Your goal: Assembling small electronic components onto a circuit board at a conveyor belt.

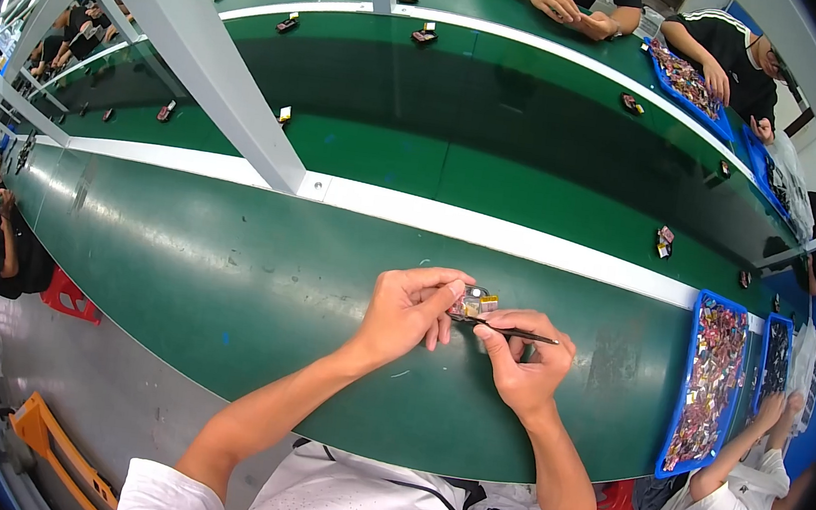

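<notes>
Above the green worktable, my left hand (409, 311) grips a small electronic assembly (472, 303) between thumb and fingers. It has a dark casing, reddish and pale parts and a yellow piece at its right side. From the right, my right hand (529, 362) pinches a pair of dark tweezers (520, 333). The tips of the tweezers reach to the lower edge of the assembly; whether they grasp a part of it is too small to tell.
A blue tray (671, 441) full of small colourful parts stands at the right, with another blue tray (779, 323) beyond it. Past a white rail (414, 205), a green conveyor belt (369, 155) carries several small assemblies. A grey post (238, 64) rises at left. Co-workers sit around.
</notes>
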### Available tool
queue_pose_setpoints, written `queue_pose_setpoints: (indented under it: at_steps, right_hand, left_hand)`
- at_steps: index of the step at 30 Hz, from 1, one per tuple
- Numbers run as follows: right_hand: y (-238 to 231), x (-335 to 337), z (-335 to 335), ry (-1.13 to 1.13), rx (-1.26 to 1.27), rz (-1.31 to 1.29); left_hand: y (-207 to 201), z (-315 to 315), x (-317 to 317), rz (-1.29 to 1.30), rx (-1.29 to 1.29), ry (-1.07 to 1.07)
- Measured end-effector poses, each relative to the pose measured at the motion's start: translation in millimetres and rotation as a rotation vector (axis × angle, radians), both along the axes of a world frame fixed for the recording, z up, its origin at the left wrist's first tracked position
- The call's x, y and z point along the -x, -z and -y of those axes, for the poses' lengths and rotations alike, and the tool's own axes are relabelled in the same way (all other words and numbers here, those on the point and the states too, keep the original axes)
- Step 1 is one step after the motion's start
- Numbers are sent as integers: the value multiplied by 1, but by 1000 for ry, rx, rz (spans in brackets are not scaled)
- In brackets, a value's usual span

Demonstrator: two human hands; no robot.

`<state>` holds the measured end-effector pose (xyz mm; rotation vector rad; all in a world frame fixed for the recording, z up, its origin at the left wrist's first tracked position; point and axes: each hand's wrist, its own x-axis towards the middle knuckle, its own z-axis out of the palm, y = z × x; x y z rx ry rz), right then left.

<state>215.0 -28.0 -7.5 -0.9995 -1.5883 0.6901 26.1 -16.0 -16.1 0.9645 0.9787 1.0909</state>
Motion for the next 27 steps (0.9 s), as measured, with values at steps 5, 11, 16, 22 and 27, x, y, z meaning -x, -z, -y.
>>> queue_pose_setpoints:
  at_steps: [5,11,16,22,27]
  right_hand:
    - [1,-3,-1,4,-22,41]
    - [0,-4,-1,8,-19,43]
    - [-2,-3,-1,-11,-69,80]
    - [-2,-1,1,-20,-69,92]
    - [-3,1,2,-27,-91,90]
  left_hand:
    - [-3,0,-1,-17,-4,27]
    - [-7,3,-3,-87,-39,69]
    - [-7,0,-1,-114,3,82]
    - [-8,-3,1,-77,42,88]
    - [-11,-3,1,-99,67,89]
